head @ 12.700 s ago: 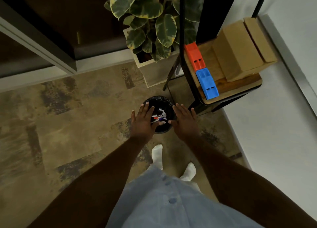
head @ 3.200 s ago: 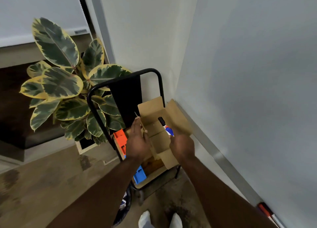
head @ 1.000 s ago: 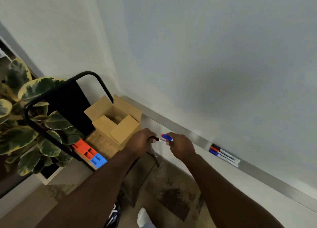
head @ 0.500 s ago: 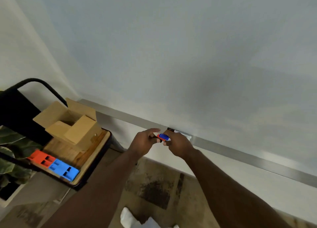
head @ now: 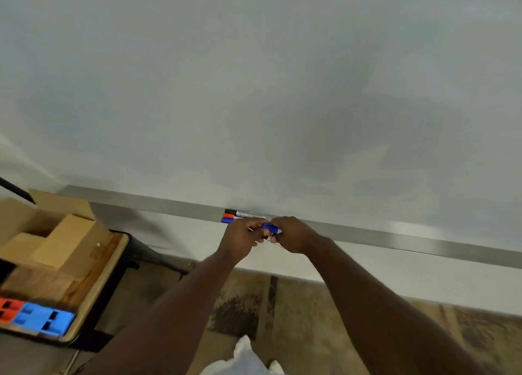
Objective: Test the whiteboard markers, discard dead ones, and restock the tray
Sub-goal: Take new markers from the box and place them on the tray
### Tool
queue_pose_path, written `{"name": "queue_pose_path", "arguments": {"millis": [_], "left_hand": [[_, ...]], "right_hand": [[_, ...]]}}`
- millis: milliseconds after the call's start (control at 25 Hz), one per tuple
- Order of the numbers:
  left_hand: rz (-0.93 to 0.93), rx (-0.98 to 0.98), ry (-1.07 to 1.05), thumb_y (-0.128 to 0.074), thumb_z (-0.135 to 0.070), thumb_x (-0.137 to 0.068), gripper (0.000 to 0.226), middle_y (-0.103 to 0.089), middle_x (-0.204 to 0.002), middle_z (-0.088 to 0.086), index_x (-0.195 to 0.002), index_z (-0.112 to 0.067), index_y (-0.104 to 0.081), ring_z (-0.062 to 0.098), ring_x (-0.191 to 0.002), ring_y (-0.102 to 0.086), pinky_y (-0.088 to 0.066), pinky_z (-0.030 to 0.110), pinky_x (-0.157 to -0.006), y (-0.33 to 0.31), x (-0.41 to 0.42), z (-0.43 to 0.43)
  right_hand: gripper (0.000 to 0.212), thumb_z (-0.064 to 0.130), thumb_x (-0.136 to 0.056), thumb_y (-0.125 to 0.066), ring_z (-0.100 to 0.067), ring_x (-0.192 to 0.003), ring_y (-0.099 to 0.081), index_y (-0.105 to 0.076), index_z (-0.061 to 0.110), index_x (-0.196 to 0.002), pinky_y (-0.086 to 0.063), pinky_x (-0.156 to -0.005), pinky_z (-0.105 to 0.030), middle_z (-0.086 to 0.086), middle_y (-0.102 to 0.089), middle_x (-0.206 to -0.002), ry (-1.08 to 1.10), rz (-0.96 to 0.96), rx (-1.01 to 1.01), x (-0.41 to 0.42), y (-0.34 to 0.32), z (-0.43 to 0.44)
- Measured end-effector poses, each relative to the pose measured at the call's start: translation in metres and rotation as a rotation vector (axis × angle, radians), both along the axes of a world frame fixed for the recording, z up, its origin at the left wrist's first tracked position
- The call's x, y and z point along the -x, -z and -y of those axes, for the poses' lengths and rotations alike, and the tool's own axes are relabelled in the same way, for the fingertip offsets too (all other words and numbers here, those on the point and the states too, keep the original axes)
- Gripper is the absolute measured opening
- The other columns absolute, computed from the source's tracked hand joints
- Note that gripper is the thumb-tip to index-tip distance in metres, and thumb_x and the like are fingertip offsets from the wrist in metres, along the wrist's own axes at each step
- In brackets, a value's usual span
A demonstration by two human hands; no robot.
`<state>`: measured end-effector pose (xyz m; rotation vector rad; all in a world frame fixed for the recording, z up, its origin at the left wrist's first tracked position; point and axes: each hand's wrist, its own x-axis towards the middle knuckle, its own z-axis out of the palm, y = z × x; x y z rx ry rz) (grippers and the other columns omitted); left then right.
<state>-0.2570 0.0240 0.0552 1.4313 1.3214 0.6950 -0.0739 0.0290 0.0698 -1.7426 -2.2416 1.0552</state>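
My left hand (head: 240, 240) and my right hand (head: 291, 235) are together just below the whiteboard's metal tray (head: 395, 239), both closed on a small bunch of markers (head: 269, 229); a blue cap shows between the fingers, with a bit of red under it. Three markers (head: 236, 216) with black, red and blue caps lie in the tray right behind my left hand. The whiteboard (head: 254, 92) fills the upper view and looks blank.
A side table (head: 93, 276) stands at the left with an open cardboard box (head: 50, 233) and red and blue erasers (head: 36, 318) on it. Patterned floor lies below the wall, and my white-socked feet (head: 245, 355) show at the bottom.
I have turned right from the side table and box to the whiteboard. Both hands carried the markers over to the tray, beside the three lying there.
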Motion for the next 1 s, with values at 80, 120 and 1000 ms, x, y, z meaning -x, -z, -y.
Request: {"name": "queue_pose_path", "arguments": {"millis": [80, 120, 1000], "left_hand": [[-0.009, 0.001, 0.005, -0.07, -0.013, -0.089, 0.023, -0.074, -0.082, -0.003, -0.112, -0.018, -0.072, 0.008, -0.068, -0.068, -0.055, 0.022, -0.067, 0.004, -0.011, -0.007], [-0.001, -0.005, 0.018, -0.07, -0.011, -0.089, 0.022, -0.074, -0.081, -0.002, -0.11, -0.018, -0.073, 0.007, -0.067, -0.067, -0.055, 0.021, -0.067, 0.007, -0.014, -0.011], [-0.159, 0.226, -0.286, -0.069, -0.03, -0.089, 0.025, -0.074, -0.093, 0.005, -0.108, -0.015, -0.074, 0.025, -0.085, -0.071, -0.059, 0.044, -0.082, 0.071, -0.096, -0.064]], "right_hand": [[0.015, 0.017, -0.094, -0.063, -0.022, -0.091, -0.057, -0.066, 0.01, -0.106, -0.036, -0.074, -0.029, -0.01, -0.068, -0.104, 0.05, -0.002, 0.029, -0.009, 0.006, -0.004], [0.014, 0.019, -0.094, -0.064, -0.024, -0.092, -0.058, -0.066, 0.011, -0.105, -0.037, -0.073, -0.03, -0.009, -0.068, -0.103, 0.077, -0.018, 0.044, -0.013, 0.009, -0.006], [0.021, 0.008, -0.083, -0.072, -0.022, -0.086, -0.069, -0.075, 0.014, -0.103, -0.057, -0.083, -0.037, -0.004, -0.075, -0.092, 1.022, -0.329, 0.131, -0.089, 0.083, -0.015]]}}
